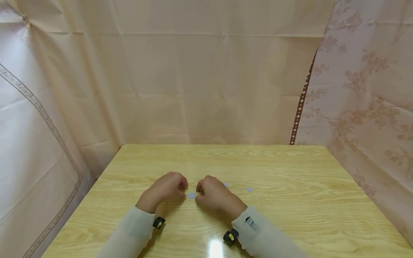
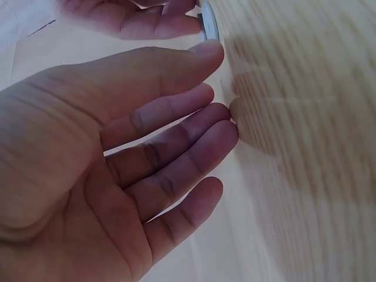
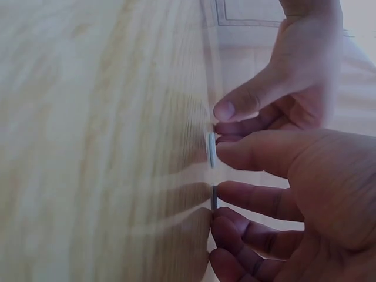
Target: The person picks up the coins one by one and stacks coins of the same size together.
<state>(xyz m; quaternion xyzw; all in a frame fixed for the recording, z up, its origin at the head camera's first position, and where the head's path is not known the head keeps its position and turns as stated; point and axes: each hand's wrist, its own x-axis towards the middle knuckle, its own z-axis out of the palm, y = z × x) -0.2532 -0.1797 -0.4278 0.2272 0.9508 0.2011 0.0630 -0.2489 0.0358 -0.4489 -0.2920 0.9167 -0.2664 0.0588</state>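
A small pale round disc lies flat on the table between the two hands. My left hand is just left of it, fingers loosely bent and palm empty. In the left wrist view its thumb tip overlaps the edge of the disc. From the other side my right hand faces it, fingertips down at the tabletop. The right wrist view has the right thumb right at the disc, apart from the index finger. A second thin disc shows edge-on by the right index fingertip.
Two more pale discs lie beyond the right hand, one partly hidden disc close behind it and another disc farther right. The wood-grain table ends at a hanging beige cloth. Patterned cloths hang at both sides.
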